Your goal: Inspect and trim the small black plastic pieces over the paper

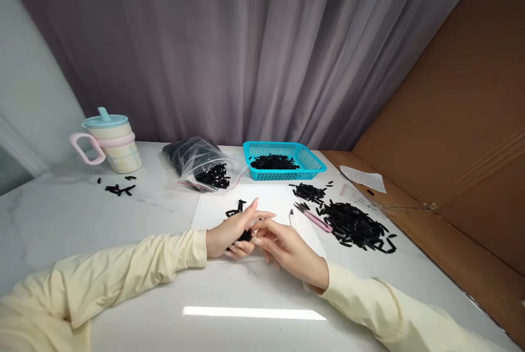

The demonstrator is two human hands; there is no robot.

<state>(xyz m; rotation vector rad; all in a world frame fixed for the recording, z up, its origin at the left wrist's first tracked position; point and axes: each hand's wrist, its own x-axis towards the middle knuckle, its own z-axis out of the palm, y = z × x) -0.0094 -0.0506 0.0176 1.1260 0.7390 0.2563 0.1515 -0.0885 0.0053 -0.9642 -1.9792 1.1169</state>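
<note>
My left hand [234, 232] is curled round a small cluster of black pieces [245, 236] above a white sheet [213, 210]. Against its fingers, my right hand [283, 240] has thumb and forefinger closed at the edge of the cluster; whatever lies between those fingertips is too small to make out. A few loose black pieces [235, 211] lie on the sheet just behind my left hand. Pink-handled snips [318, 219] and a pointed white tool [296, 221] rest right of my hands, beside a large heap of black pieces [355, 225].
A blue basket [283, 176] with black pieces stands at the back, next to an open clear bag [192, 163] of them. Far left is a lidded cup [121, 147] with scattered pieces [120, 190] before it. A smaller pile [309, 192] and white paper [363, 178] lie right.
</note>
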